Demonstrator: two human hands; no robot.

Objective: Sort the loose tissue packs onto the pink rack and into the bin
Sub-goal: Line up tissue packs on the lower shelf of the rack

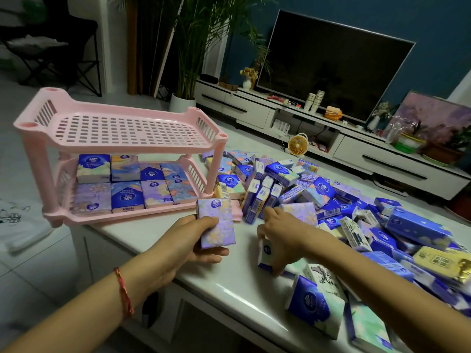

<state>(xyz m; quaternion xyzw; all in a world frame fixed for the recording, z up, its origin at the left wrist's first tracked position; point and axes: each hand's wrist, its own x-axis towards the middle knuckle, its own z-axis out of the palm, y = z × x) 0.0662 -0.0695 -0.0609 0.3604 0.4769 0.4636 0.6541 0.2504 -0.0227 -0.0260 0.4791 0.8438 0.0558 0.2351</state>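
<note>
Beside pink rack (122, 149), left grip (186, 242) clasped lilac tissue pack (216, 225) across long edges; right grip (283, 235) pinched white-blue pack (265, 252). Packs judged light, soft, slippery.

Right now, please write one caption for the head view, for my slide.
Left hand holds a lilac floral tissue pack near the pink plastic two-tier rack; right hand grips a white-and-blue pack.

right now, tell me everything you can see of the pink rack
The pink rack looks like glossy plastic: two slotted trays joined by four corner posts, standing upright near the left edge of the white table. The top tray is bare; the lower one holds eight tissue packs lying flat in two rows of four.
</note>
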